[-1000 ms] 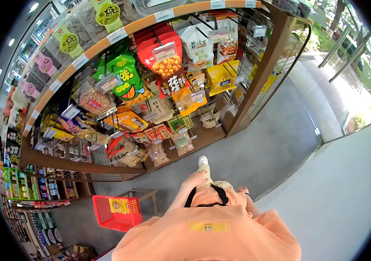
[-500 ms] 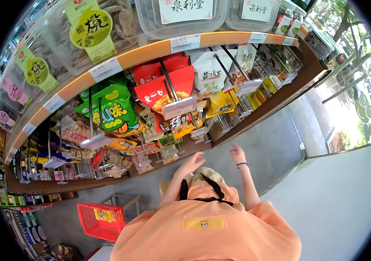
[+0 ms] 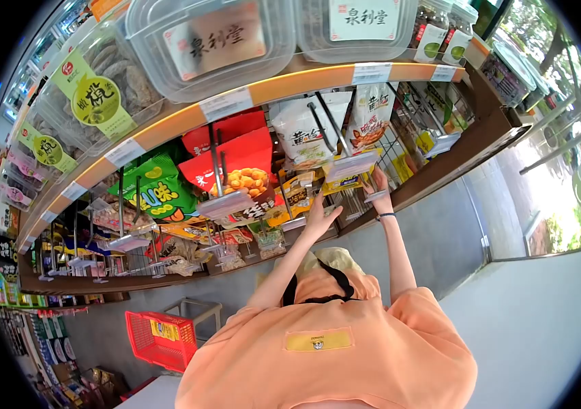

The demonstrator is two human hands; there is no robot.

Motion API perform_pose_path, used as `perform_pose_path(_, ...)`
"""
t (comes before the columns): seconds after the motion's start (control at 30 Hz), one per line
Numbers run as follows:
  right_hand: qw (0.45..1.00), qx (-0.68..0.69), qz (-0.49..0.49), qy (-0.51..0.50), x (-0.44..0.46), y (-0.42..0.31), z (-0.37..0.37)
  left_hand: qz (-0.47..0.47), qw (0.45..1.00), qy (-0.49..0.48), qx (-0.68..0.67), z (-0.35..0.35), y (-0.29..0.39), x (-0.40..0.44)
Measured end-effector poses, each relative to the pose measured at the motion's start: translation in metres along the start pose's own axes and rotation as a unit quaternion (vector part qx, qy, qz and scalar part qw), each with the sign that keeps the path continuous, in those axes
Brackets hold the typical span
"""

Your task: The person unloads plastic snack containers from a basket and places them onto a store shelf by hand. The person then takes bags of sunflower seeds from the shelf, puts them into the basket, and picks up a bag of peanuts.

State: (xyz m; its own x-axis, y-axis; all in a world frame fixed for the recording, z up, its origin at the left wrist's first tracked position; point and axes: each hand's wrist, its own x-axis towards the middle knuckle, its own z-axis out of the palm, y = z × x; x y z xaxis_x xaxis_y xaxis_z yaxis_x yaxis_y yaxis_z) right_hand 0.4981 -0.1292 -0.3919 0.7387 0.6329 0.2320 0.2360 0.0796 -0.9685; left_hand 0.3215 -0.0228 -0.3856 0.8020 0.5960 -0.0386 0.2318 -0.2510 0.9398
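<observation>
My left hand (image 3: 320, 218) reaches up to the lower part of the snack rack, its thumb stretched out to the right. Its fingertips are beside an orange-yellow snack bag (image 3: 294, 198). My right hand (image 3: 380, 191), with a dark band at the wrist, is at the right edge of a yellow snack bag (image 3: 342, 184), partly behind a clear price-tag holder. Its fingers point upward and look apart; whether they touch the bag I cannot tell. White bags (image 3: 302, 136) hang on hooks just above. Red bags (image 3: 226, 163) and a green bag (image 3: 161, 189) hang further left.
Clear tubs (image 3: 212, 48) of dried snacks stand on the shelf with an orange edge (image 3: 284, 87) above the hooks. Metal hooks with tag holders jut toward me. A red shopping basket (image 3: 161, 341) is at the lower left, and a glass door (image 3: 556, 163) is at the right.
Both hands have moved up and forward from in front of the rack to among the lower hanging bags. The view has shifted, with the hanging bags now further left.
</observation>
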Motion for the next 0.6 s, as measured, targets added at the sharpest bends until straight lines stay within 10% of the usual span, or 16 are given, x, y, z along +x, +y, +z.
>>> perform_pose_path(0.6,0.985,0.128,0.089,-0.069,-0.011,-0.021,0.002,-0.152,0.982,0.037,-0.110,0.001,0.025,0.006)
